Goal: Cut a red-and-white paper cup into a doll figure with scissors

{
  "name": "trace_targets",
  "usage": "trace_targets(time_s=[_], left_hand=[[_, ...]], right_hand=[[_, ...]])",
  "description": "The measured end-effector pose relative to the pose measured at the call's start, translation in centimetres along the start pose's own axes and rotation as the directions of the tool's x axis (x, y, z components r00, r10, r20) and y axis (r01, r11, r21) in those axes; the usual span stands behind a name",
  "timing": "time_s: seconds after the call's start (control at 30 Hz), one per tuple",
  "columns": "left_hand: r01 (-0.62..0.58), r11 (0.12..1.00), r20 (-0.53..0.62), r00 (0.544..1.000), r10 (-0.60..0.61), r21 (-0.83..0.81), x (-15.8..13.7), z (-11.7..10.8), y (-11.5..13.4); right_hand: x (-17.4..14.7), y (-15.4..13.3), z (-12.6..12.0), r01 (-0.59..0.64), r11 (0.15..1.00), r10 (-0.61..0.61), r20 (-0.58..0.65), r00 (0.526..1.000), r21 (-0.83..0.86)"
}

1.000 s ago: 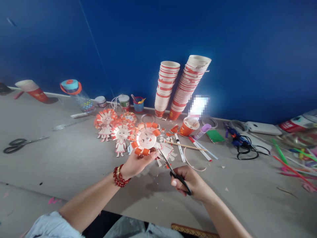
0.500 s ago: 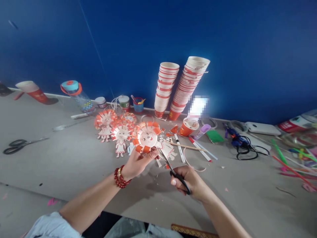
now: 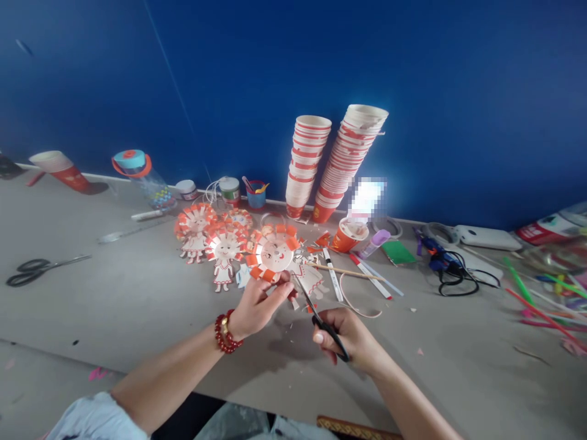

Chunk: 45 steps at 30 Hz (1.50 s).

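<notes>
My left hand (image 3: 263, 304) is closed on a cut paper cup (image 3: 274, 252), whose round white base bears a drawn face and whose orange-and-white strips fan out around it. In my right hand (image 3: 349, 339) are black-handled scissors (image 3: 326, 330), the fingers wrapped round the handles. Their blades point up and left, the tips close to the lower right edge of the cup. Just behind lies a paper doll body in a white dress (image 3: 310, 280). More finished-looking paper dolls (image 3: 224, 256) with fanned orange-and-white heads lie to the left of the cup.
Two tall stacks of paper cups (image 3: 308, 162) lean near the blue wall. A red cup with scraps (image 3: 351, 235), markers (image 3: 333, 275) and a green sheet (image 3: 398, 252) lie to the right. Beyond is a blue glue gun (image 3: 433, 247). Another pair of scissors (image 3: 34, 272) lies far left.
The cup in my left hand has turned slightly, its face tilting, and the left fingers have shifted right. My right hand has moved a little left with the scissors.
</notes>
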<state>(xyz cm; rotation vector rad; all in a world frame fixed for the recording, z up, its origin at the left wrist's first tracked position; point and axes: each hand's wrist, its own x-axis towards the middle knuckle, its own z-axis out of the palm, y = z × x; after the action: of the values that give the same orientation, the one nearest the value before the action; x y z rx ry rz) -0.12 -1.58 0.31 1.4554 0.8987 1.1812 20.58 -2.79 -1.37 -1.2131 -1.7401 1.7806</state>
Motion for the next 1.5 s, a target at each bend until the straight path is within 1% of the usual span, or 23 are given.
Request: trace_targets(time_s=[0.13,0.27,0.33,0.47,0.63,0.8,1.03,1.1,1.3,1.5], left_hand=[[0.059,0.997,0.029,0.998,-0.058,-0.053,0.1,0.2,0.0],[0.133,0.986,0.017,0.991,-0.132,-0.105,0.1,0.2,-0.1],[0.148,0.983,0.025,0.989,-0.146,-0.112,0.1,0.1,-0.2],[0.14,0.988,0.066,0.989,-0.136,-0.07,0.2,-0.2,-0.4],[0.14,0.99,0.081,0.987,-0.138,-0.027,0.2,-0.4,-0.3],[0.179,0.984,0.07,0.982,-0.176,-0.027,0.3,-0.4,-0.1],[0.202,0.979,0.066,0.978,-0.2,-0.029,0.4,-0.4,0.3],[0.2,0.979,0.058,0.978,-0.199,-0.025,0.4,-0.4,0.4],[0.158,0.987,0.097,0.982,-0.16,0.022,0.4,-0.5,0.5],[0.139,0.989,0.052,0.989,-0.136,-0.052,0.5,0.0,0.3]], right_hand=[[0.1,-0.2,0.3,0.021,0.999,-0.022,0.025,0.999,0.045],[0.3,-0.5,0.4,0.036,0.997,-0.038,0.031,0.999,0.075],[0.3,-0.5,0.4,0.044,0.996,-0.046,0.029,0.999,0.078],[0.3,-0.3,0.4,0.047,0.996,-0.049,0.031,0.998,0.077],[0.3,-0.1,0.4,0.034,0.997,-0.036,0.036,0.999,0.076],[0.3,0.0,0.4,0.039,0.997,-0.041,0.038,0.998,0.06],[0.4,0.2,0.3,0.044,0.997,-0.046,0.042,0.998,0.058],[0.4,0.3,0.3,0.042,0.997,-0.044,0.04,0.998,0.057],[0.4,0.5,0.3,0.055,0.998,-0.056,0.027,0.998,0.041],[0.6,0.8,0.4,0.064,0.997,-0.064,0.017,0.998,0.032]])
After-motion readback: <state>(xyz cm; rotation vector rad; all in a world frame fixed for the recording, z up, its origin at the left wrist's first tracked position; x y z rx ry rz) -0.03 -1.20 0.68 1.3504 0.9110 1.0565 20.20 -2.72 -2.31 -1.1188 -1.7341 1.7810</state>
